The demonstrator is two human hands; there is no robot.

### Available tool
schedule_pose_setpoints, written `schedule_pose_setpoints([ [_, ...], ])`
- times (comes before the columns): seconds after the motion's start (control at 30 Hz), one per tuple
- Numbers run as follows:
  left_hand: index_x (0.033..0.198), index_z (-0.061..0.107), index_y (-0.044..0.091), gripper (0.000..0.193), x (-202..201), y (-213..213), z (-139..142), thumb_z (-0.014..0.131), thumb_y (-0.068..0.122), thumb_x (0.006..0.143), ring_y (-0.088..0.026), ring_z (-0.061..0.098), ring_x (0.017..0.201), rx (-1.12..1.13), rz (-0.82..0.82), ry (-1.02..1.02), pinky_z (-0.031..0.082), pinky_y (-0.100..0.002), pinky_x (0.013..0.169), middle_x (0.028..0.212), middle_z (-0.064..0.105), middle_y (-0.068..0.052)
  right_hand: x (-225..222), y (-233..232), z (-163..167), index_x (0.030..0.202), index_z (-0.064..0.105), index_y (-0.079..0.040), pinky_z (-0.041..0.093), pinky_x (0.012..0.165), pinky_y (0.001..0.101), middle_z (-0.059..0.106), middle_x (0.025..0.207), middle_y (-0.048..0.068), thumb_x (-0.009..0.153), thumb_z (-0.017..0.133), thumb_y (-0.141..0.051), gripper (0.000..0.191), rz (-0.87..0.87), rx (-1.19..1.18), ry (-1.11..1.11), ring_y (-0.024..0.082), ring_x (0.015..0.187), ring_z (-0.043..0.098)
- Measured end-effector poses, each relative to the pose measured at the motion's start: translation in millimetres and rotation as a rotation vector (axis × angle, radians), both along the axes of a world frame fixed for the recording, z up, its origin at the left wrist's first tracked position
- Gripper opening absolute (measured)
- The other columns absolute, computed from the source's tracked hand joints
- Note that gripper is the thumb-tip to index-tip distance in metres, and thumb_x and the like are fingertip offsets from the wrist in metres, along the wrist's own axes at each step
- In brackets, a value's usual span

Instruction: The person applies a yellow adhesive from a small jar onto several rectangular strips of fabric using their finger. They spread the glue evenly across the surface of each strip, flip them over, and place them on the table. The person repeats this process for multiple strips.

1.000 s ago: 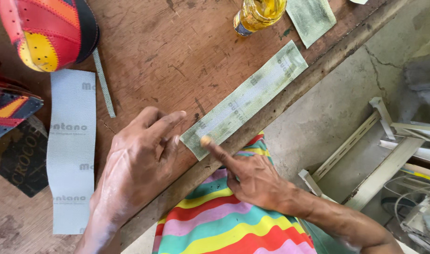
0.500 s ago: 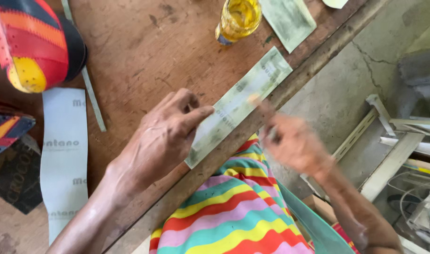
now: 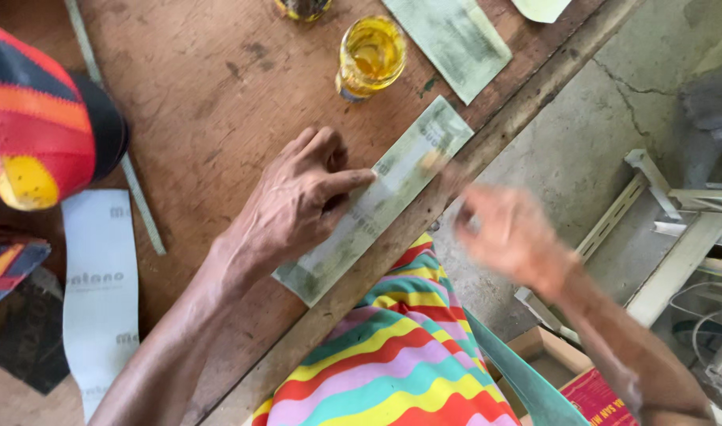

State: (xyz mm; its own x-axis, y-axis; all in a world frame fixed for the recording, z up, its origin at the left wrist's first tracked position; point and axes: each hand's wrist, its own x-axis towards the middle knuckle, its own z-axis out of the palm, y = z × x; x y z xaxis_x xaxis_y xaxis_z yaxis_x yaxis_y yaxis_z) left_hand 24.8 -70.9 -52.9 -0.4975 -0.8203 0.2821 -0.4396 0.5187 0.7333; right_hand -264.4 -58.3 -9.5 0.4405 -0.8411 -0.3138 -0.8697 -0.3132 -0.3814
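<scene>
Pale strip (image 3: 377,207) under left hand (image 3: 298,207)

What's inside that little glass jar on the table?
The jar holds a clear yellow liquid, seen from above through its open mouth. How deep it goes and what lies at the bottom cannot be seen. It stands on the wooden table.

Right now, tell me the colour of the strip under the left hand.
Pale grey-green, smudged darker in places: the strip under the left hand, head view.
</scene>
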Motion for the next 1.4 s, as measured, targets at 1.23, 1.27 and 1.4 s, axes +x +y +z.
schedule_pose_setpoints([
  [1.23,0.116,0.075,0.011,0.040,4,-8,-2,0.074,0.010,0.076,-0.029,0.055,0.093,0.049,-0.008,0.022,0.047,-0.043,0.082,0.095,0.057,-0.009,-1,-24,14,0.128,0.070,-0.009,0.050,0.079,0.0391,0.050,0.114,0.016,0.091,0.078,-0.011,0.038,-0.021,-0.407,-0.099,0.027,0.096,0.057],
  [1.27,0.116,0.075,0.012,0.039,4,-8,-2,0.073,0.010,0.076,-0.029,0.055,0.093,0.052,-0.004,0.033,0.047,-0.043,0.082,0.095,0.057,-0.009,-2,-29,14,0.131,0.070,-0.011,0.051,0.080,0.0386,0.051,0.117,0.015,0.091,0.077,-0.007,0.040,-0.017,-0.418,-0.037,0.026,0.098,0.057],
  [1.4,0.115,0.075,0.012,0.039,6,-10,-4,0.073,0.009,0.077,-0.028,0.056,0.093,0.076,0.009,0.050,0.048,-0.043,0.082,0.095,0.058,-0.009,-3,-45,14,0.138,0.069,-0.015,0.053,0.087,0.0363,0.049,0.134,0.014,0.088,0.077,0.001,0.053,0.010,-0.398,-0.029,0.024,0.114,0.054],
])
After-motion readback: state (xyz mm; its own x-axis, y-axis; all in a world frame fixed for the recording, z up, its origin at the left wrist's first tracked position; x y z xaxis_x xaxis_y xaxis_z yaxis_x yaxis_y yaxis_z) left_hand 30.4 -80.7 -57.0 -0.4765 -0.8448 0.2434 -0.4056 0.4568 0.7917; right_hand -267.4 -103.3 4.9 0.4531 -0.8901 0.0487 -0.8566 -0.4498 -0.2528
